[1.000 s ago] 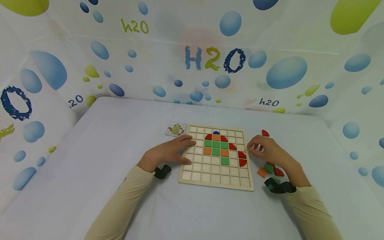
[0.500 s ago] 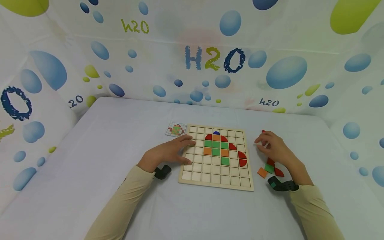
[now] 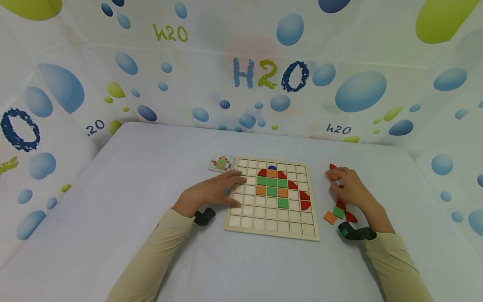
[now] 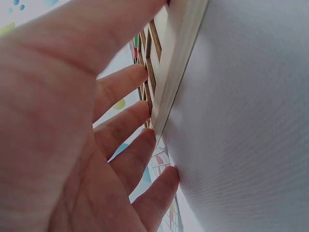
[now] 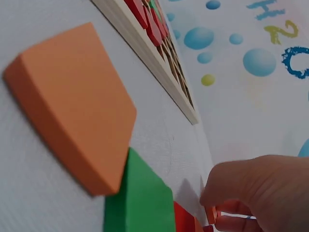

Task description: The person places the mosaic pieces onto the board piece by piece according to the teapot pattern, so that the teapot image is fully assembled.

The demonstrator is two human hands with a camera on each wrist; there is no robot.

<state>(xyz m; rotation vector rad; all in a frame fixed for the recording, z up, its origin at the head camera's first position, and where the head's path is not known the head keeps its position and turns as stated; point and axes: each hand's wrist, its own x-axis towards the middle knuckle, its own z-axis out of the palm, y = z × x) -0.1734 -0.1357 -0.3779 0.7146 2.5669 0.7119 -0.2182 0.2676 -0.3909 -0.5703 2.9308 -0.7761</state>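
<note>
In the head view a wooden grid board lies mid-table with red, green, orange and blue tiles set in some squares. My left hand rests on its left side; the left wrist view shows the fingers spread along the frame. To the right of the board, my right hand reaches into the loose tiles. Its thumb and fingers curl round an orange tile, which they partly hide. Nearer the wrist lie an orange square tile, a green tile and a red quarter-round tile.
A small pattern card lies at the board's upper left corner. Another red tile sits just beyond my right hand's fingertips. White cloth covers the table, and a printed cloth hangs behind it.
My right hand has moved from the board's right edge out over the loose tiles, and its finger and thumb have spread round an orange tile. My left hand has stayed in place.
</note>
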